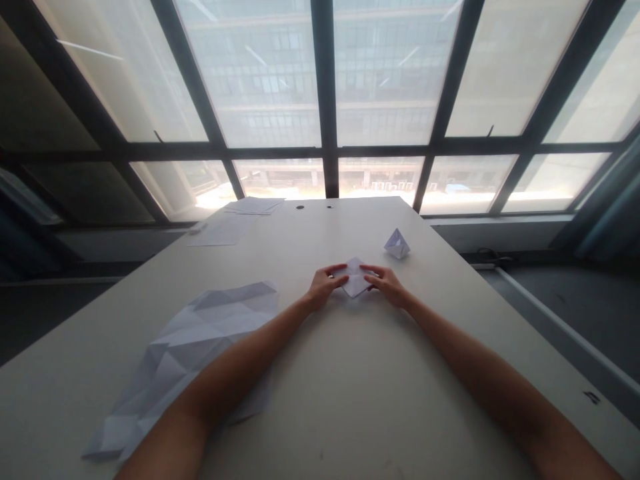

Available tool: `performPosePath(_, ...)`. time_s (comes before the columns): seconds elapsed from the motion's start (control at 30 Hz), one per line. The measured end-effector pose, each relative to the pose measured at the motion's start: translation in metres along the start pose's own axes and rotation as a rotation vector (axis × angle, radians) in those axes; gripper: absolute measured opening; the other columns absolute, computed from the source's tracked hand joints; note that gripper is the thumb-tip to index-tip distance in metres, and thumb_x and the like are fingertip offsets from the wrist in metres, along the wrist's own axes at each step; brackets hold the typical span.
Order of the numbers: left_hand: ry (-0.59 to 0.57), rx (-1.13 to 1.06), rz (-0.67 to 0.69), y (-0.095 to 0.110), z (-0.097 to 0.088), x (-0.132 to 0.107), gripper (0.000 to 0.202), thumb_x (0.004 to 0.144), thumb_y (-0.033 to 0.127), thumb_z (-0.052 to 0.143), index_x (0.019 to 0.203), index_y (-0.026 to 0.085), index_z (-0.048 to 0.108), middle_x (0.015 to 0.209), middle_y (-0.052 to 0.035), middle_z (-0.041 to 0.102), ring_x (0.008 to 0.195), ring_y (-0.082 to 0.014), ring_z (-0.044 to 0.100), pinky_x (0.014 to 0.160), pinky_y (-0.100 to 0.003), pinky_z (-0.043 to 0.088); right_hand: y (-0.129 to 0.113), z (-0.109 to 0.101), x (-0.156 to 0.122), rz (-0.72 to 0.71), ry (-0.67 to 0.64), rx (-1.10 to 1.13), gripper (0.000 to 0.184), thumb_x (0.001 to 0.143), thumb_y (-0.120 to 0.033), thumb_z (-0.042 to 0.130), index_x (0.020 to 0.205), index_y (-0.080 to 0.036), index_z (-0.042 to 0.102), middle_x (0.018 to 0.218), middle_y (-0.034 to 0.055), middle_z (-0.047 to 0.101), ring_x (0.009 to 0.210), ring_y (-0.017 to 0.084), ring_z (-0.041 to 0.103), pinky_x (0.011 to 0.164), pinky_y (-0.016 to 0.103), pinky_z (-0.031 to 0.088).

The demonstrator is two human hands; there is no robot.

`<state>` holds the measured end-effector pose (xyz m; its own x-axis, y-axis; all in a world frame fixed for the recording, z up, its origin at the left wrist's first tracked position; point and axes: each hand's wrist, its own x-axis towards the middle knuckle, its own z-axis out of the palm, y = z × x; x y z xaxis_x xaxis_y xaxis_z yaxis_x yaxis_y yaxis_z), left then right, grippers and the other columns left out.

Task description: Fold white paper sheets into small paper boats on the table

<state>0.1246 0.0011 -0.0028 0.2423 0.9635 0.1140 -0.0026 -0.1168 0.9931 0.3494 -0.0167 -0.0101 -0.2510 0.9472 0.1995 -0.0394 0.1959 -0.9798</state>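
Observation:
A small folded white paper piece [355, 278], diamond-shaped, lies on the pale table [350, 400] in front of me. My left hand [325, 285] pinches its left edge, fingers curled on it. My right hand [386, 283] grips its right edge the same way. Both forearms stretch out over the table toward it. A finished small folded paper shape [397, 244], like a pointed boat, stands just beyond my right hand.
A large creased white sheet [190, 353] lies at the left, partly under my left forearm. Flat paper sheets [235, 220] sit at the table's far left corner. Tall windows [325, 100] with dark frames rise behind the far edge. The floor drops away on both sides.

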Motion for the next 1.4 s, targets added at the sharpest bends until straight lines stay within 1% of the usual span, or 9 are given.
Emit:
performPosePath(0.1,-0.034,0.257,0.107,-0.004,-0.002,0.002,0.052,0.072,0.039,0.083,0.117,0.014,0.073,0.102,-0.012,0.073,0.085,-0.0233,0.068,0.078,-0.036,0.056,0.01,-0.001,0.005,-0.078,0.101,-0.29,0.05,0.075,-0.027,0.071,0.124,-0.015,0.068,0.102,0.0094,0.074,0.076,0.02,0.065,0.069,0.034,0.055)
performPosePath(0.23,-0.095,0.638,0.404,-0.01,-0.005,0.003,0.023,0.075,0.029,0.08,0.096,0.022,0.08,0.135,-0.0116,0.06,0.124,-0.0304,0.057,0.107,-0.044,0.045,0.02,-0.004,0.007,-0.253,0.149,-0.678,0.038,0.074,-0.014,0.066,0.11,-0.019,0.074,0.108,0.0101,0.072,0.101,0.026,0.065,0.096,0.043,0.05)
performPosePath(0.43,-0.516,0.664,0.48,-0.01,-0.009,0.002,0.034,0.086,0.037,0.072,0.115,0.021,0.075,0.127,-0.0116,0.067,0.114,-0.026,0.064,0.103,-0.036,0.047,0.027,-0.012,0.005,-0.366,0.112,-0.919,0.028,0.078,-0.015,0.067,0.102,-0.023,0.078,0.12,0.0113,0.068,0.112,0.026,0.06,0.101,0.043,0.047)
performPosePath(0.6,-0.445,0.647,0.468,-0.006,-0.006,0.0,0.03,0.082,0.038,0.074,0.108,0.023,0.077,0.121,-0.0098,0.07,0.108,-0.0253,0.066,0.1,-0.035,0.046,0.013,-0.015,-0.001,-0.36,-0.052,-0.885,0.022,0.083,-0.022,0.066,0.1,-0.025,0.08,0.113,0.0094,0.072,0.106,0.025,0.064,0.099,0.041,0.047)
performPosePath(0.83,-0.227,0.507,0.388,0.001,-0.002,-0.002,0.028,0.088,0.041,0.063,0.078,0.019,0.077,0.082,-0.0084,0.069,0.077,-0.0213,0.061,0.083,-0.033,0.049,-0.005,-0.016,-0.007,-0.311,-0.149,-0.697,0.025,0.086,-0.042,0.068,0.1,-0.025,0.079,0.105,0.0089,0.075,0.1,0.026,0.063,0.094,0.04,0.047)
performPosePath(1.0,-0.101,0.502,0.383,-0.002,-0.001,0.001,0.036,0.092,0.038,0.057,0.12,0.019,0.069,0.081,-0.0038,0.069,0.074,-0.0177,0.059,0.079,-0.028,0.048,0.005,-0.009,-0.001,-0.334,0.017,-0.772,0.029,0.093,-0.036,0.055,0.078,-0.021,0.076,0.082,0.0092,0.072,0.082,0.023,0.06,0.083,0.036,0.046)
performPosePath(1.1,-0.068,0.533,0.362,-0.003,-0.001,0.001,0.037,0.091,0.035,0.059,0.125,0.022,0.067,0.085,-0.0025,0.07,0.073,-0.0162,0.06,0.078,-0.026,0.047,0.01,-0.007,0.0,-0.366,0.055,-0.836,0.025,0.09,-0.031,0.058,0.075,-0.019,0.074,0.084,0.0091,0.071,0.083,0.022,0.06,0.08,0.034,0.044)
performPosePath(1.27,-0.033,0.643,0.32,-0.006,-0.004,0.002,0.045,0.092,0.026,0.055,0.137,0.021,0.059,0.077,-0.0013,0.066,0.071,-0.0169,0.059,0.082,-0.029,0.048,0.012,-0.004,-0.001,-0.168,0.075,-0.836,0.018,0.09,-0.025,0.057,0.097,-0.019,0.073,0.074,0.0026,0.069,0.066,0.017,0.059,0.066,0.028,0.042)
performPosePath(1.4,-0.031,0.745,0.394,-0.009,-0.006,0.003,0.043,0.088,0.017,0.058,0.129,0.024,0.065,0.106,-0.008,0.067,0.1,-0.0225,0.061,0.101,-0.037,0.044,0.012,-0.001,-0.003,-0.204,0.143,-0.961,0.033,0.086,-0.016,0.059,0.118,-0.021,0.069,0.088,0.0051,0.069,0.083,0.019,0.061,0.079,0.03,0.046)
